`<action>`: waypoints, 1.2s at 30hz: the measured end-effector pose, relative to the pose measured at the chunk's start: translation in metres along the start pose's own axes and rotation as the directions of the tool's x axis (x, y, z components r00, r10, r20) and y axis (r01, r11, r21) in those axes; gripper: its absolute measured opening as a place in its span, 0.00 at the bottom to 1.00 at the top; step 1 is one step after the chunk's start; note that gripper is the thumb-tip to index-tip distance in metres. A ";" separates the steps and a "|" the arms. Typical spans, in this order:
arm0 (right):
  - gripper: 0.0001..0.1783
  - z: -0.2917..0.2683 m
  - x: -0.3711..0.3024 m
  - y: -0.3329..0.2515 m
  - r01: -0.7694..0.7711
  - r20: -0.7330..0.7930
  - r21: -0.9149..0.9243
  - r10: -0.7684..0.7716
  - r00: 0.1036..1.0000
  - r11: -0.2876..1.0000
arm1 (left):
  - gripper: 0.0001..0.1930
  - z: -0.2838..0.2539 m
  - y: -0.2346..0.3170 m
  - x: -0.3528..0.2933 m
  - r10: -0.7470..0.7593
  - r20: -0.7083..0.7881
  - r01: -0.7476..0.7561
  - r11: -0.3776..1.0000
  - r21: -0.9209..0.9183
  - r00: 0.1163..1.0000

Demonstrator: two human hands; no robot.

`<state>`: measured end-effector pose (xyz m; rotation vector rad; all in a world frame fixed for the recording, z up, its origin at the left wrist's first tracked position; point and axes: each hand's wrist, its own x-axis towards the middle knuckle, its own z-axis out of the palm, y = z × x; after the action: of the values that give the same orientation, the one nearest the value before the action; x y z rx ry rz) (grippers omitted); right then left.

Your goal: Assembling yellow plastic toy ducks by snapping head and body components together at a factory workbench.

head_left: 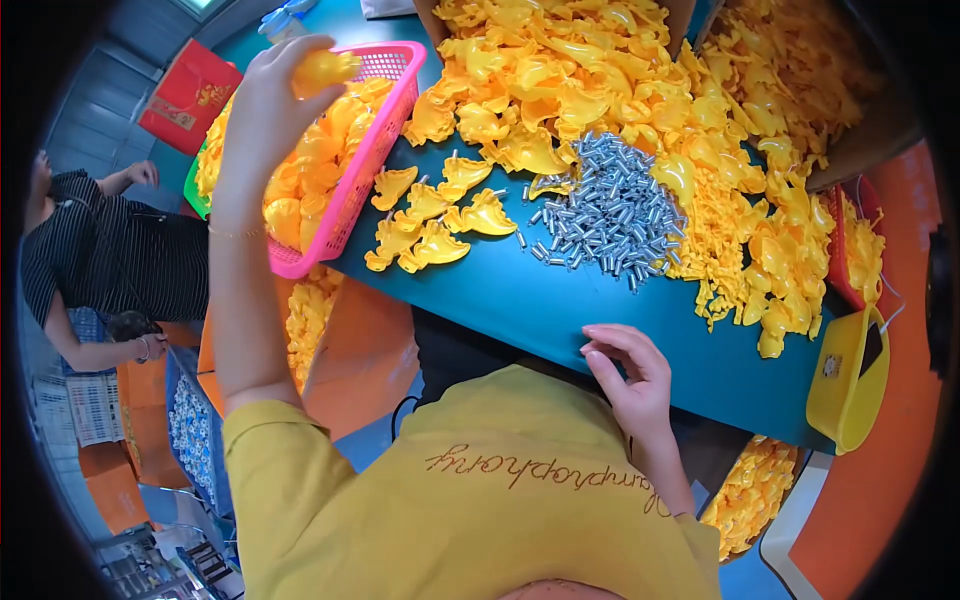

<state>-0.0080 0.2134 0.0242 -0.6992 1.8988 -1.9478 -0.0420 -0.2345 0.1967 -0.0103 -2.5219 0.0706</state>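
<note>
My left hand (pixel 272 108) is raised over the pink plastic basket (pixel 405 95), its fingers closed round a glossy yellow plastic piece (pixel 325 70). Similar rounded yellow pieces (pixel 310 175) fill that basket. At the table's near edge, my right hand (pixel 638 378) hovers with fingers loosely bent and apart; I see nothing in it. Between the hands, a small group of curved yellow shells (pixel 428 222) lies on the green table (pixel 490 300), some with little metal parts attached. To their right is a heap of small silver cylinders (pixel 610 205).
Yellow shells (pixel 560 60) pile across the table's back, spilling from cartons, with smaller yellow parts (pixel 715 235) at the right. A yellow bin (pixel 850 385) hangs near the right corner. Below the table's left edge stands an orange-sided box (pixel 350 345). Another person (pixel 120 240) is at the far left.
</note>
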 end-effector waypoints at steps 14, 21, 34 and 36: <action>0.09 -0.046 -0.011 -0.014 -0.067 -0.228 -0.185 0.023 0.973 0.980 | 0.13 0.027 0.137 -0.074 0.236 0.413 -0.176 0.968 -0.178 0.880; 0.08 -0.119 -0.019 -0.040 -0.319 -0.600 -0.619 -0.170 0.782 0.718 | 0.11 0.049 0.142 -0.081 0.212 0.354 -0.179 0.976 -0.125 0.911; 0.10 -0.139 0.007 -0.027 -0.319 -0.329 -0.944 -0.217 0.919 0.078 | 0.11 0.068 0.261 -0.131 0.289 0.077 -0.181 0.763 -0.621 0.954; 0.09 -0.146 0.002 -0.028 -0.295 -0.300 -0.954 -0.236 0.924 0.057 | 0.13 0.077 0.267 -0.136 0.276 0.098 -0.141 0.727 -0.672 0.956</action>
<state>-0.0886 0.3350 0.0534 -0.4928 3.4344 -0.2321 0.0220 0.0247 0.0405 -0.6075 -2.5868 -0.7764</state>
